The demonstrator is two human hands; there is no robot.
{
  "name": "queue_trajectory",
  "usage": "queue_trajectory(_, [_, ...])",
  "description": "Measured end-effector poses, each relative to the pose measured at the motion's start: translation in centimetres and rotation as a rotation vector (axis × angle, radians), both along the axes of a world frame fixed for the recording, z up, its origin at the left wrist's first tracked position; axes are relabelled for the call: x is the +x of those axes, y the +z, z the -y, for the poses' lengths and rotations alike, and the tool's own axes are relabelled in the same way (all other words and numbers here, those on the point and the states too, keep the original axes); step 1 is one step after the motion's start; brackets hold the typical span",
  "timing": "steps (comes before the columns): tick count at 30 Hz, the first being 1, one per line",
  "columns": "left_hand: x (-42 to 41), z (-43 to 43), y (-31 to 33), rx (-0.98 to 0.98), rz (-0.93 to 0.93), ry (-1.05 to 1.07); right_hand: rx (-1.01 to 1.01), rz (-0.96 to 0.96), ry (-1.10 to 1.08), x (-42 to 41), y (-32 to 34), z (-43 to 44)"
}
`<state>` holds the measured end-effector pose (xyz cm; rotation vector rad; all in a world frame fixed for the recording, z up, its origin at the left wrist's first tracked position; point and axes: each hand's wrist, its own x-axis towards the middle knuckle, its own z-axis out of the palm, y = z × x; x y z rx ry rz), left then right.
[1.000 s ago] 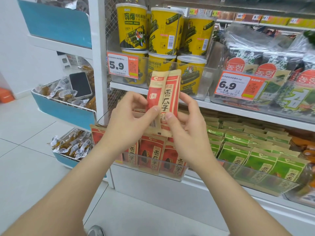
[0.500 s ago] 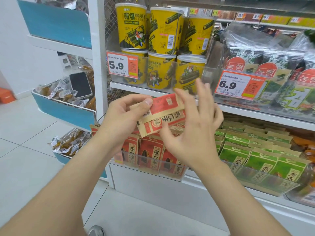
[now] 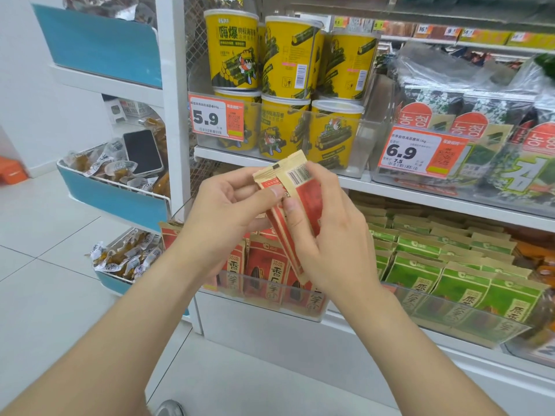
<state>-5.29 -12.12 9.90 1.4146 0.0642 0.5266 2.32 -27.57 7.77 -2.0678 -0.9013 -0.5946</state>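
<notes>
Flipped since before: two red-and-tan paper snack packets [image 3: 306,202], barcode up, below-right of one orange 5.9 price tag [image 3: 220,121]. Both the left hand [image 3: 222,214] and right hand [image 3: 333,235] pinch them.

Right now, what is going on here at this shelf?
A person stands at a shop shelf and holds red snack packets, probably two, in both hands. The left hand pinches the upper part and the right hand grips the lower part; the barcode faces the camera. In the tray below stand other red packets, beside green packets.
</notes>
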Motion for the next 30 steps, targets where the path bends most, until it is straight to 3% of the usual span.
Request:
queue_trajectory(11, [-0.1,1.7,0.2,0.123,-0.005,0.075,0.047,0.441,-0.13,1.2,-0.8,-0.8])
queue_trajectory(18, [-0.3,1.9,0.3,0.14,0.038,0.033,0.108,0.405,-0.129,0.5,0.1,-0.6])
queue_trajectory(25, [-0.1,1.9,0.3,0.133,0.057,0.16,0.069,0.553,-0.108,0.9,0.9,-0.5])
queue_trajectory(28, [-0.1,2.1,0.3,0.127,0.06,0.176,0.068,0.498,-0.152,0.7,0.9,-0.8])
queue_trajectory(30, [-0.1,2.1,0.3,0.093,0.055,0.155,0.156,0.361,-0.118,0.8,0.8,-0.9])
